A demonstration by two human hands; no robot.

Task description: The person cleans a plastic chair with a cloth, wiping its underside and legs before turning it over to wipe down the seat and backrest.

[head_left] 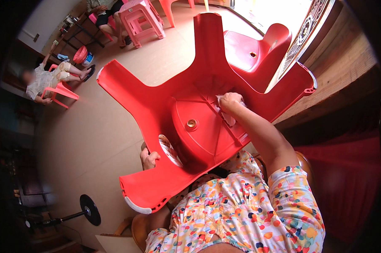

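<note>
Upturned in front of me is a red plastic chair (pixel 196 139), its underside and splayed legs facing up. My left hand (pixel 150 159) grips its left edge, thumb showing beside an oval opening (pixel 170 150); the other fingers are mostly hidden behind the plastic. Inside the hollow underside, my right hand (pixel 230 101) presses a crumpled white cloth (pixel 229 119) against the ribbed surface near the right side. A gold-coloured ring (pixel 191 123) lines a hole in the seat, left of the cloth.
Another red chair (pixel 241 49) stands just beyond, by the doorway. Wooden boards (pixel 339 72) run along the right. A black round-based stand (pixel 90 210) is at lower left. Farther off are stacked pink stools (pixel 140 19), a red bucket (pixel 80 55) and two seated people (pixel 48 79).
</note>
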